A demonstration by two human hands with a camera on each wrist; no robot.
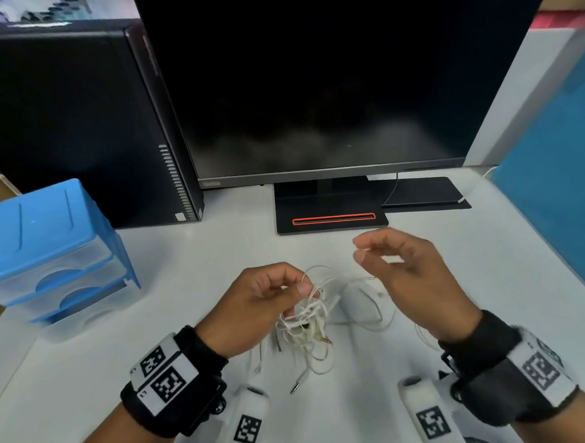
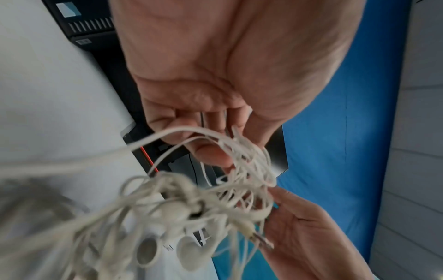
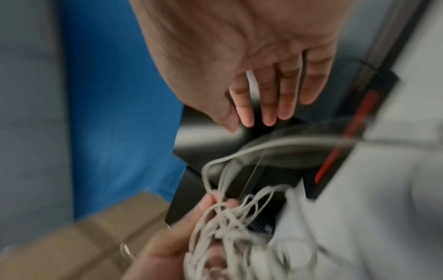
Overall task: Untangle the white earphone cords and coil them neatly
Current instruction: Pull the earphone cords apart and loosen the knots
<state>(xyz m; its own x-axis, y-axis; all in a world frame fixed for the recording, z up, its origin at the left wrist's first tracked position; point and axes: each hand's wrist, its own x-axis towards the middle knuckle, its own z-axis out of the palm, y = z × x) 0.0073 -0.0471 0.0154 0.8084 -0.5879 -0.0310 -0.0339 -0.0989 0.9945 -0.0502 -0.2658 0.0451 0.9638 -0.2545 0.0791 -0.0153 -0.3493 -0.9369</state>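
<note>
Tangled earphone cords (image 1: pixel 308 317) held up over the near middle of the surface (image 1: pixel 184 261).
The left hand (image 1: pixel 258 301) pinches the top of the bundle, probably so loops hang free; the right hand (image 1: pixel 406 276), lifted just right of it, has loosely curled fingers, and whether it grips a strand I cannot tell.

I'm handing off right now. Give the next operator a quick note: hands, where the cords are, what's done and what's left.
Left hand: pinches the tangled white earphone cords and holds the clump just above the white desk.
Right hand: raised beside the clump with fingers curled; it is too blurred to tell whether it grips a strand.
Jack plug and loose strands trail onto the desk.
Done: nothing is coiled yet.
Left: free the knot, then coil the cords.
</note>
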